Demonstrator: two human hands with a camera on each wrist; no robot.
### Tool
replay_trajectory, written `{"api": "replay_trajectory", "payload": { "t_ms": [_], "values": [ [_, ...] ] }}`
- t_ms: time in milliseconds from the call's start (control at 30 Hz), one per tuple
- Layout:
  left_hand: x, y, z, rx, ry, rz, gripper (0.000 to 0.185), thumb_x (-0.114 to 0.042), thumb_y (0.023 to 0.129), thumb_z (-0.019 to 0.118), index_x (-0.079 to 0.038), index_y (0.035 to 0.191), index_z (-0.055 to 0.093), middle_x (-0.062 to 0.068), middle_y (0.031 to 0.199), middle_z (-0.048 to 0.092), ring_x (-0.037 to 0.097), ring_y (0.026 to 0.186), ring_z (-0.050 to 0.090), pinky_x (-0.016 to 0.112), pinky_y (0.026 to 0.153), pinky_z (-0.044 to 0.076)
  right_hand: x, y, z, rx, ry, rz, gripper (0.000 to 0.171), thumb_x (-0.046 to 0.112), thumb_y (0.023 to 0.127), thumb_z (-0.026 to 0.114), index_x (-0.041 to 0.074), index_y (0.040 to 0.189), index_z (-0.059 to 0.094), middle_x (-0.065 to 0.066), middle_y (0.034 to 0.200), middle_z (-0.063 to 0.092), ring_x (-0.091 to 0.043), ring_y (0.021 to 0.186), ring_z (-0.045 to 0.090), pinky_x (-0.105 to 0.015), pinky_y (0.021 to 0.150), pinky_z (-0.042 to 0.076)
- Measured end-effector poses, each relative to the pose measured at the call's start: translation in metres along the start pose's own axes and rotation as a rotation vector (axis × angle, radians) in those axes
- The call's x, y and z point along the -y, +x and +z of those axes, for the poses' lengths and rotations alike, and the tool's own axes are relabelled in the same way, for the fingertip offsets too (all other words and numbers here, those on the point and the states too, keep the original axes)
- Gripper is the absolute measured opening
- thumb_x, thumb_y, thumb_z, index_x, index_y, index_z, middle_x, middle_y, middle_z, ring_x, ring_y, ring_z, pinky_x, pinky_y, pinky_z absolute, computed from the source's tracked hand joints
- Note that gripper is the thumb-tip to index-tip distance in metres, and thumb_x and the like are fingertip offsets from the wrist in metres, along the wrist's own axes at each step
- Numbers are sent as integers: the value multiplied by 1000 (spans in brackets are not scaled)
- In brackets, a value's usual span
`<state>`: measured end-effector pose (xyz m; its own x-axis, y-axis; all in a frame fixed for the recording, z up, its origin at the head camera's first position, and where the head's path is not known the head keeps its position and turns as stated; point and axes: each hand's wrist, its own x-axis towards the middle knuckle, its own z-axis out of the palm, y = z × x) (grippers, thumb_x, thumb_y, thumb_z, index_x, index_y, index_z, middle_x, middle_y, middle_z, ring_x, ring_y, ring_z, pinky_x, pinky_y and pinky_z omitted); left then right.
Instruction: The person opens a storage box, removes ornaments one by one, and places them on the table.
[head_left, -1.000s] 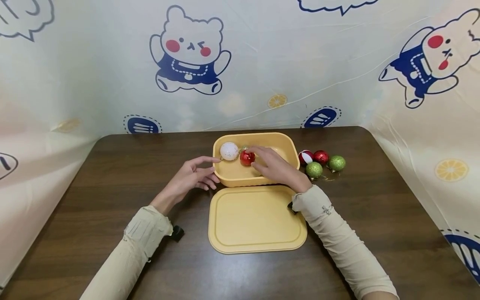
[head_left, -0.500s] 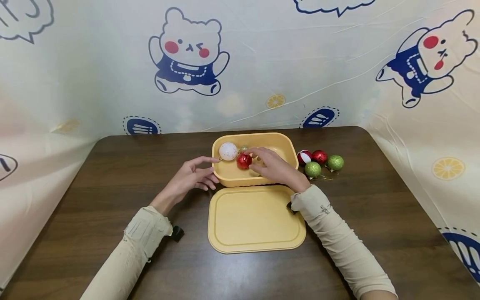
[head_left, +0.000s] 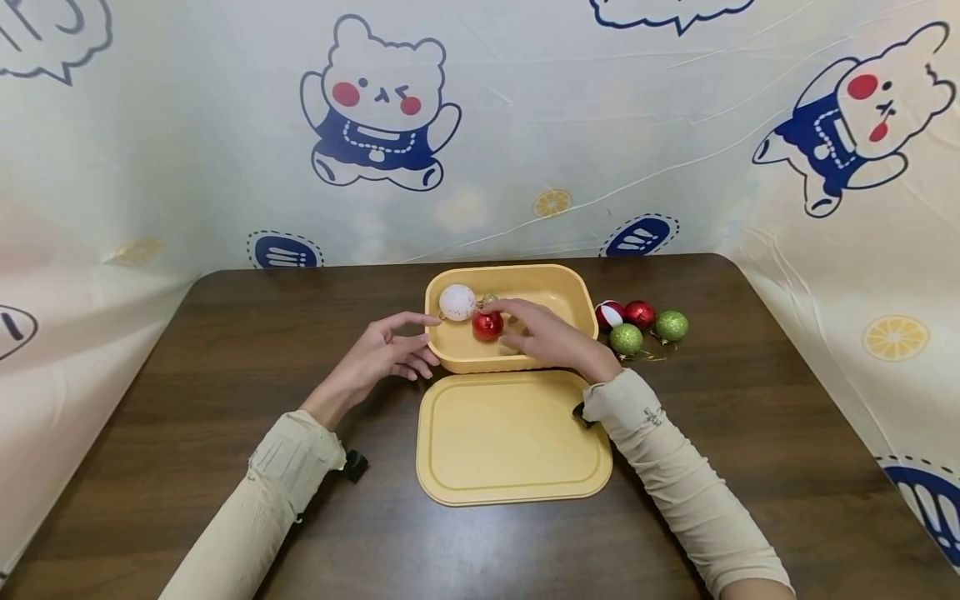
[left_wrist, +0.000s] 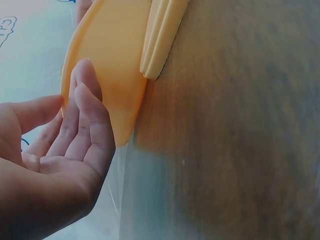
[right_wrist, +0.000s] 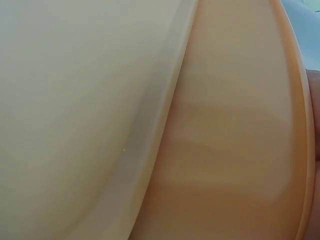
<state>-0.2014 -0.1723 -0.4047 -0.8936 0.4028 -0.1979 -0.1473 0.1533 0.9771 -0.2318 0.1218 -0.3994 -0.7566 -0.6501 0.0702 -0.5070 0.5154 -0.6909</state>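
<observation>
In the head view a yellow box (head_left: 462, 365) stands on the table without its cover. Inside are a white speckled ball (head_left: 457, 302), a small gold bauble (head_left: 489, 298) partly covered, and a shiny red bauble (head_left: 488, 326). My left hand (head_left: 384, 346) touches the box's left rim with index finger and thumb; the left wrist view shows its other fingers (left_wrist: 90, 130) near the outer wall. My right hand (head_left: 545, 333) reaches over the box, its index finger above the red bauble and its thumb at the bauble's right side. The right wrist view shows no bauble.
The flat yellow lid (head_left: 514, 437) lies just in front of the box. Right of the box sit a red-and-white bauble (head_left: 610, 315), a red bauble (head_left: 640, 314) and two green glitter baubles (head_left: 626, 340). A printed curtain (head_left: 525, 125) hangs behind the brown table (head_left: 225, 367).
The red bauble has shifted a little left and nearer inside the box. My right index finger has followed it left. The left hand stays at the rim.
</observation>
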Motion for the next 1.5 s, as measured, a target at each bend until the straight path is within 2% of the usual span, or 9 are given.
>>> {"api": "replay_trajectory", "payload": {
  "t_ms": [33, 233, 500, 667, 900, 1200, 1367, 1500],
  "values": [
    [0, 0, 0, 1, 1, 0, 37, -16, 104, 54, -10, 141, 52, 18, 92, 73, 25, 74, 72, 33, 64, 59, 0, 0, 0, -7, 10, 9, 46, 6, 97, 64, 9, 141, 52, -9, 135, 56, -27, 101, 61, -43, 89, 51],
    [0, 1, 1, 2, -3, 5, 39, -17, 104, 55, -9, 141, 51, 20, 93, 73, 25, 74, 72, 32, 64, 58, -1, 1, 0, -17, 0, 33, 37, 11, 94, 69, 8, 129, 57, -10, 111, 62, -24, 93, 64, -37, 82, 52],
    [0, 0, 1, 1, -3, 7, 39, -17, 104, 55, -8, 141, 51, 20, 93, 73, 26, 74, 72, 32, 64, 58, -1, 1, -1, 6, -3, 54, 42, 13, 96, 68, 7, 135, 56, -12, 105, 64, -24, 91, 64, -37, 81, 52],
    [1, 0, 0, -1, 5, 8, 40, -18, 104, 55, -7, 142, 50, 19, 93, 73, 25, 74, 72, 32, 64, 58, -1, 1, -3, -32, -3, 43, 37, 16, 99, 64, 8, 134, 57, -10, 106, 66, -23, 91, 64, -36, 81, 53],
    [2, 1, 0, 1, 10, 7, 41, -19, 104, 55, -8, 143, 50, 21, 95, 72, 26, 74, 72, 32, 64, 58, -1, -3, -9, -119, 0, 63, 35, 29, 102, 59, 13, 134, 59, -6, 106, 68, -20, 93, 63, -36, 80, 51],
    [2, 0, 0, 0, 16, 11, 39, -22, 103, 57, -11, 141, 52, 24, 97, 72, 26, 75, 72, 32, 65, 59, 2, -7, -21, -204, 116, 138, 34, 29, 102, 59, 4, 125, 58, -11, 115, 67, -26, 113, 61, -44, 99, 47],
    [2, 0, 0, 4, 9, 12, 40, -23, 103, 57, -12, 141, 52, 21, 95, 73, 25, 75, 72, 31, 64, 58, 3, -10, -28, -238, 204, 150, 33, 26, 99, 64, 3, 123, 58, -12, 116, 66, -26, 113, 62, -43, 96, 49],
    [2, 0, 0, 8, 4, 18, 40, -21, 103, 57, -10, 142, 51, 16, 92, 73, 25, 74, 72, 31, 64, 58, 2, -11, -31, -250, 283, 121, 38, 22, 99, 65, 2, 129, 55, -16, 118, 66, -28, 107, 65, -45, 90, 54]
  ]
}}
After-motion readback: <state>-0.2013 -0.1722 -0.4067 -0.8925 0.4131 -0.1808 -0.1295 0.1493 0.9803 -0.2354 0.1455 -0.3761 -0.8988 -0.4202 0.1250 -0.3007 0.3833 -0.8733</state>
